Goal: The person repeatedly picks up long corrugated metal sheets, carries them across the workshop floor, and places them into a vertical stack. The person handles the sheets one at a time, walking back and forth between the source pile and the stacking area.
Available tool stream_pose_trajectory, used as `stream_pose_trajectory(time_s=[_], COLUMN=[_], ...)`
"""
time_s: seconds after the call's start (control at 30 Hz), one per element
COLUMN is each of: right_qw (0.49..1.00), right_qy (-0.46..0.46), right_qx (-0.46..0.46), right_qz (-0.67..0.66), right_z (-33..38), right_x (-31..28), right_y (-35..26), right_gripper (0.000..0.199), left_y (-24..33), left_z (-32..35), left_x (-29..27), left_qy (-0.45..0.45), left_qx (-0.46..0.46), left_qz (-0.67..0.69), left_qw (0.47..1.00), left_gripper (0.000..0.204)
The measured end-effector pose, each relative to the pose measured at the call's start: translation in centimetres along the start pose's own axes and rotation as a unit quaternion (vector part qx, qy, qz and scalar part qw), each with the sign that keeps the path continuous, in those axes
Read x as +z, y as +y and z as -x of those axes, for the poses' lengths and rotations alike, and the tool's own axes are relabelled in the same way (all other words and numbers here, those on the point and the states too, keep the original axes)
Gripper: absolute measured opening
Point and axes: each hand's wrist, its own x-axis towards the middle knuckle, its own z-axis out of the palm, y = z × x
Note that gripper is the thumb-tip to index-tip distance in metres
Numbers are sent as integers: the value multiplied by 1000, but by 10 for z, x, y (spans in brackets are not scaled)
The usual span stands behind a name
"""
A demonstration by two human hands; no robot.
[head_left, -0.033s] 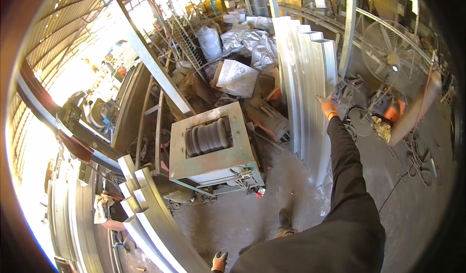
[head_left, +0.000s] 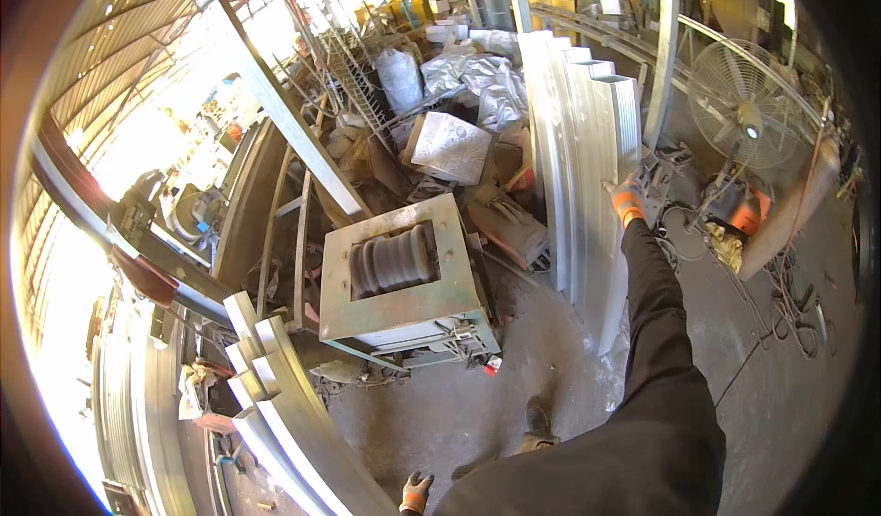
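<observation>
My right hand (head_left: 628, 200), in an orange and grey glove, reaches out at arm's length and grips the edge of the rightmost of several tall curved metal profiles (head_left: 587, 140) that stand upright on the floor. The black sleeve runs from the lower right up to them. My left hand (head_left: 415, 492), also gloved, hangs low at the bottom edge with its fingers loose and nothing in it. It is close to a stack of curved metal profiles (head_left: 284, 406) lying at the lower left.
A green machine with ribbed rollers (head_left: 399, 277) stands on the concrete floor in the middle. Behind it lie grey sacks (head_left: 454, 144) and scrap. A pedestal fan (head_left: 743, 117) and loose cables (head_left: 789, 310) are at the right. My shoe (head_left: 537, 420) is below the machine.
</observation>
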Motion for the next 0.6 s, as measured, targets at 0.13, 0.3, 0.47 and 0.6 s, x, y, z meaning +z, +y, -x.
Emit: stream_pose_trajectory(time_s=[0.13,0.3,0.47,0.6], right_qw=[998,995,994,965], right_qy=[35,93,26,96], right_qx=[-45,-36,-85,-192], right_qz=[16,26,-60,-153], right_z=[-68,-85,-68,4], right_x=[20,48,30,-6], right_y=[6,20,42,66], right_gripper=[144,142,140,135], left_y=[17,18,9,-2], left_z=[22,53,71,87], left_x=[68,96,120,126], left_qy=[2,24,68,71], left_qx=[118,39,-31,-23], left_qz=[-143,-93,-238,-302], left_qw=[983,995,968,950], left_gripper=[82,102,94,89])
